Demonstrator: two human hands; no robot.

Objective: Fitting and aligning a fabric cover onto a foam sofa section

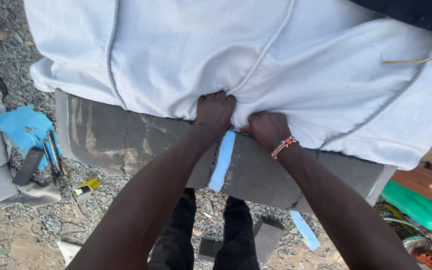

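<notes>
Ground: gravel with dark foam offcuts [267,235] by the person's legs.
Left hand [215,112]: grip clenched on a bunched fold of the white fabric cover [186,55].
Right hand [267,129]: grip pinching the same cover just beside the left; beaded bracelet [283,146] at the wrist.
Foam block [126,142]: grey, with a blue strip [223,160], under the cover's edge.
Cover: draped over the block's far part.

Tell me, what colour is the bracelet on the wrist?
The bracelet is red, white and green, seen in the head view.
</notes>
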